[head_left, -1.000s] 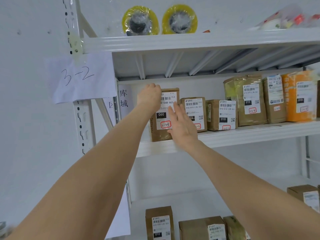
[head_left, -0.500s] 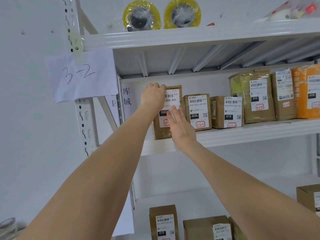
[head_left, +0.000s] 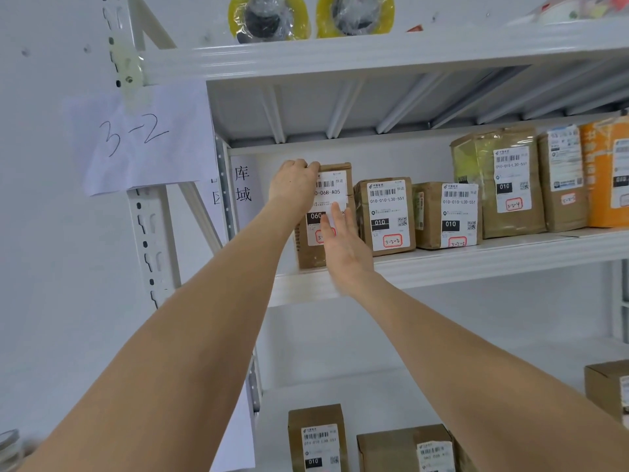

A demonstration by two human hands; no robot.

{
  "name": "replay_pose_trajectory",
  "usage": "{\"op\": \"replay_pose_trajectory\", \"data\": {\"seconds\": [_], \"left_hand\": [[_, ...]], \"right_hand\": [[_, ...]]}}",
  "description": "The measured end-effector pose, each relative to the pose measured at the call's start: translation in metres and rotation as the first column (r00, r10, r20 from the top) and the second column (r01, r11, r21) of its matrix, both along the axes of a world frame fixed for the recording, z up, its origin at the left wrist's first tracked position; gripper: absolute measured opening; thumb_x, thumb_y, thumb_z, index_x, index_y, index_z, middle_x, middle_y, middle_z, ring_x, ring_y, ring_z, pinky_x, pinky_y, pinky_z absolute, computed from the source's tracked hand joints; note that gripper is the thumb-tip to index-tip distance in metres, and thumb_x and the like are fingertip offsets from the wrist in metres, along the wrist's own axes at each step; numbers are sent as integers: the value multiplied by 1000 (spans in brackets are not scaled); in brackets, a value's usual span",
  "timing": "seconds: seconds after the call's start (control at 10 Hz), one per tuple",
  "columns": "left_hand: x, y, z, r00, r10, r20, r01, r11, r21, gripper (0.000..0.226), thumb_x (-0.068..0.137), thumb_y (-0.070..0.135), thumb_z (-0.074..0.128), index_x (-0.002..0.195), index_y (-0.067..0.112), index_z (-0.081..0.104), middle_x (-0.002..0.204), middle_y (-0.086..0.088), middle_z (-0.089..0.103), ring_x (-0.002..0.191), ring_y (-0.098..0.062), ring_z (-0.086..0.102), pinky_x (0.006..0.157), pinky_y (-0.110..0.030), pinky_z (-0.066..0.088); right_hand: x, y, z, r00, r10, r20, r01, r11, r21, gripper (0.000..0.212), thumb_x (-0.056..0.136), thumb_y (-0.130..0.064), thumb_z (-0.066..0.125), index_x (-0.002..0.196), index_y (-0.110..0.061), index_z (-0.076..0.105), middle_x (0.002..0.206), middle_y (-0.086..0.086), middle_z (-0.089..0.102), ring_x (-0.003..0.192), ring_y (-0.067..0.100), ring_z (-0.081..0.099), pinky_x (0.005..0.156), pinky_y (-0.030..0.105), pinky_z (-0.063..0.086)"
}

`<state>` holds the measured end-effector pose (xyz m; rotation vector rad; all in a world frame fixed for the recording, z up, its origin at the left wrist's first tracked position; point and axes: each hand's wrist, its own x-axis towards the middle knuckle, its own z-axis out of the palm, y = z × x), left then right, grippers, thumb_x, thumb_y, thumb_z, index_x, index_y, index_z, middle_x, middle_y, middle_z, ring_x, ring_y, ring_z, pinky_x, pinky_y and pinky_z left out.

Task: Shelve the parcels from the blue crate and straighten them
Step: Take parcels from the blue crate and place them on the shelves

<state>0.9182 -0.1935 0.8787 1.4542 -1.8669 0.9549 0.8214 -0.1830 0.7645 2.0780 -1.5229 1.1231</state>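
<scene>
A brown cardboard parcel [head_left: 335,185] with a white label stands upright at the left end of the middle shelf [head_left: 476,264]. My left hand [head_left: 293,185] grips its top left corner with curled fingers. My right hand [head_left: 342,245] lies flat against the parcel's front, fingers straight, covering the lower label. To its right stand a second boxed parcel [head_left: 386,216], a third [head_left: 446,216], then taller taped parcels [head_left: 500,182]. The blue crate is out of view.
An orange parcel [head_left: 609,172] sits at the shelf's far right. Two yellow tape rolls [head_left: 269,17] stand on the top shelf. More brown boxes [head_left: 318,437] stand on the lower shelf. A paper sign "3-2" [head_left: 136,137] hangs on the left upright.
The parcel has been pushed a little deeper and squarer on the shelf. Both hands stay on it, the right hand sliding slightly lower on its front.
</scene>
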Motion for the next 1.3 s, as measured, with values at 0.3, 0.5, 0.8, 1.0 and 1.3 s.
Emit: {"op": "replay_pose_trajectory", "data": {"seconds": [0.3,0.5,0.8,1.0,1.3], "left_hand": [[0,-9,-1,1000,-4,-7,4,1000,22,50,91,9,56,138,14,40,129,-9,49,124,-27,42,92,-38,44],[-2,-2,0,998,36,54,-38,999,31,58,91,10,54,144,15,31,139,-10,43,132,-29,35,105,-40,34],[-20,38,-15,998,23,59,-24,999,24,60,88,5,54,144,9,31,147,-13,33,136,-29,30,107,-40,32],[-93,73,-74,978,-199,53,195,977,83,51,88,6,51,137,10,38,138,-11,40,128,-28,38,93,-41,43],[-240,130,-243,916,-391,91,309,830,464,58,91,7,47,146,15,28,145,-7,33,136,-23,29,100,-36,36]], "right_hand": [[-1,0,4,999,-17,-47,20,999,51,60,99,-1,36,154,-9,13,161,11,-7,148,31,0,116,45,23],[-4,11,10,986,-127,-111,138,986,94,77,93,3,49,155,-16,7,162,8,-11,148,26,10,102,39,40],[-39,47,7,969,-241,-61,242,970,6,72,88,-2,53,150,-16,20,156,11,16,140,29,24,99,40,40],[-97,85,-35,943,-334,3,332,937,110,69,85,-3,57,146,-19,28,151,8,24,136,28,29,100,38,37],[-235,173,-170,841,-539,-51,520,776,357,56,91,-11,52,143,-15,30,151,13,24,136,32,27,101,40,36]]}}
